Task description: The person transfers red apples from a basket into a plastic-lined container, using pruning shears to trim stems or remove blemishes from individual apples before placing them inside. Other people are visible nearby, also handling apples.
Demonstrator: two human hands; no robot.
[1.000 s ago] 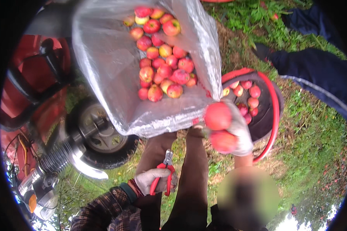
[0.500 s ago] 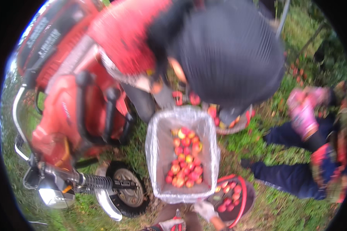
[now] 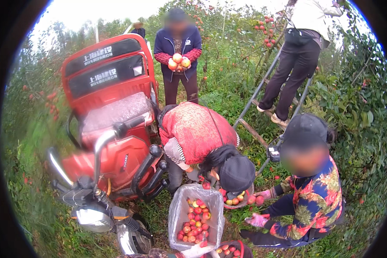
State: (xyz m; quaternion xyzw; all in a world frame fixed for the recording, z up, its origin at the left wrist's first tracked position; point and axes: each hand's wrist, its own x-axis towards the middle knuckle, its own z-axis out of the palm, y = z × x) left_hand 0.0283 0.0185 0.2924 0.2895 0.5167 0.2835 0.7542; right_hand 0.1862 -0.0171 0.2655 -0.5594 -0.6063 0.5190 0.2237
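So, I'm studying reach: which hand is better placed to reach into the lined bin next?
Probably the left hand: it's at the near edge of the lined bin, while the right hand isn't clearly visible.

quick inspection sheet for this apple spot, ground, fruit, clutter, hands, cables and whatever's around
Surface: grassy ground
Job's things: apples in a plastic-lined crate; more in a basket at the lower edge
Clutter: second apple basket beyond the crate
Left hand: pale-gloved, at the crate's near edge; grip unclear
Right: cannot be made out clearly
Loose cables: nothing seen
Surroundings: red three-wheeler at left; ladder behind; several co-workers; foliage
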